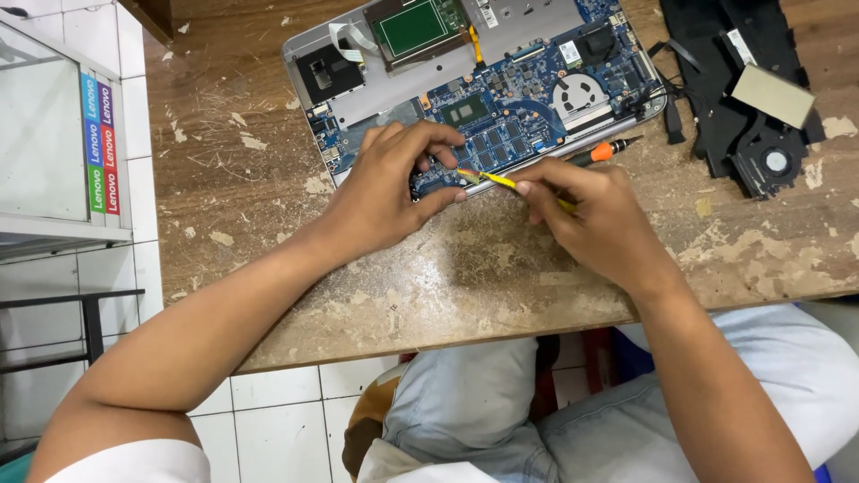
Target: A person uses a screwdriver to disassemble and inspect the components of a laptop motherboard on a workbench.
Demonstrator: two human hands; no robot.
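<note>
head view looks down on a worn wooden table (501,268) with flaking surface. an opened laptop (474,85) lies at the top centre, back cover off, blue circuit board (519,116) exposed with a fan (580,92) at its right part and a green-faced component (413,27) near the far edge. left hand (385,192) rests on the near edge of the laptop, fingers curled down onto the board, thumb stretched toward the right along the chassis edge; it presses on the board, grips nothing that can be seen. right hand (595,219) sits just right of it on the table, thumb and forefinger pinched on a thin yellow tool (501,181), other fingers folded under. tool tip points left and touches the board's near edge, right beside the left thumb. an orange-and-black screwdriver (604,152) lies on the table just beyond the right hand, along the laptop's near edge, untouched. at top right, well apart from the hands, lies a black removed cover part (716,98) with a second small fan (775,162) and a tan pad (774,96). person sits at the table, light jeans (501,411) visible below the edge; white tiled floor (268,420) and a glass cabinet (45,125) on the left.
</note>
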